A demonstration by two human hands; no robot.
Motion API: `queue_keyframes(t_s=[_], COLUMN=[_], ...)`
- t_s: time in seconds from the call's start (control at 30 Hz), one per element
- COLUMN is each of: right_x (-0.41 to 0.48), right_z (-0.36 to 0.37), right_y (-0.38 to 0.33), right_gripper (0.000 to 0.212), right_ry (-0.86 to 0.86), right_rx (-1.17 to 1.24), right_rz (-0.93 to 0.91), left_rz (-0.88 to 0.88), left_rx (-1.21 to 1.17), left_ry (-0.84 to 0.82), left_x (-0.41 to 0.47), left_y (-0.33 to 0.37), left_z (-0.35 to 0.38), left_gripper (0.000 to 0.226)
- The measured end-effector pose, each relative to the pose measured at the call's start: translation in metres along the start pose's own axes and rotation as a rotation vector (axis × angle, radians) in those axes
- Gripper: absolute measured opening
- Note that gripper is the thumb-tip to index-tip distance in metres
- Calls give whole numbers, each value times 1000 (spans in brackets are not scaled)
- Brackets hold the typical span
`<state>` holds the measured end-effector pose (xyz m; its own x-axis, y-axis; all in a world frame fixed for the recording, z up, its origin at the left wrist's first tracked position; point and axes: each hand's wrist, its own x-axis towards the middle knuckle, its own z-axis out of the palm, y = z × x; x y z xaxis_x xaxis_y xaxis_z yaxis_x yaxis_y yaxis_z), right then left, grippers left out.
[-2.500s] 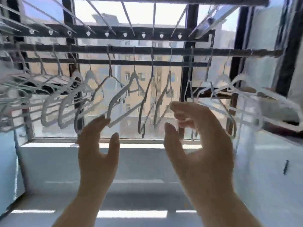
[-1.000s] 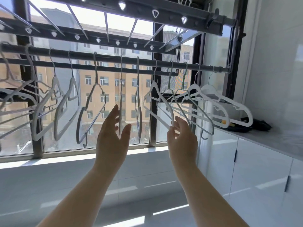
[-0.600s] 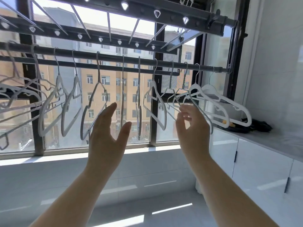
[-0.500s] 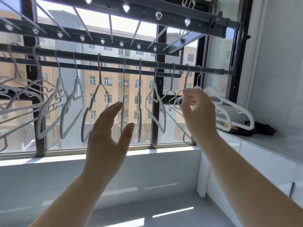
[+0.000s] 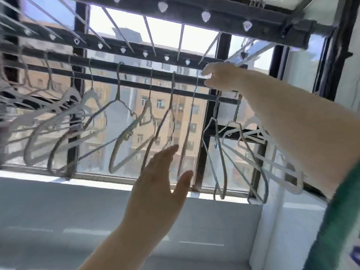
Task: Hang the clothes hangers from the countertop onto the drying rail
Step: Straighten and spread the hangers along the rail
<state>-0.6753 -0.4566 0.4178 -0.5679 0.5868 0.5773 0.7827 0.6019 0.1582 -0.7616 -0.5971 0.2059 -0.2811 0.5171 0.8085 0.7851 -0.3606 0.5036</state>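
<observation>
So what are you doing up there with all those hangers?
A person is hanging white hangers on the dark drying rail by the window. The right hand is reaching up to the rail, at the hook of one of the hangers near the right end. The left hand is open and held lower down, not touching anything. Lots of hangers are already hanging in a row along the rail.
</observation>
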Motion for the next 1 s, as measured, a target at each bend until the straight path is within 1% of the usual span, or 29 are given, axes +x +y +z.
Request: queue_keyframes(t_s=[0.13, 0.2, 0.33, 0.4, 0.47, 0.6, 0.77, 1.0], right_x=[35, 47, 55, 56, 57, 59, 60, 57], right_z=[18, 25, 30, 30, 32, 37, 38, 39], right_y=[13, 19, 25, 29, 34, 37, 38, 36], right_gripper=[46, 44, 38, 36, 34, 32, 33, 33], right_ry=[-39, -35, 35, 46, 47, 51, 56, 71], right_rx=[125, 159, 115, 100, 104, 138, 175, 187], right_rz=[-79, -130, -233, -262, -275, -295, -284, -277], left_rz=[-52, -58, -98, -70, -45, -3, 95, 88], left_rx=[43, 55, 28, 23, 35, 75, 182, 144], left_ry=[12, 40, 162, 220, 233, 209, 250, 248], left_x=[-5, -3, 4, 5, 5, 3, -2, -4], left_y=[-2, -2, -10, -12, -13, -9, -7, -8], left_z=[21, 28, 39, 44, 47, 59, 75, 77], left_gripper=[50, 40, 33, 33, 33, 44, 39, 39])
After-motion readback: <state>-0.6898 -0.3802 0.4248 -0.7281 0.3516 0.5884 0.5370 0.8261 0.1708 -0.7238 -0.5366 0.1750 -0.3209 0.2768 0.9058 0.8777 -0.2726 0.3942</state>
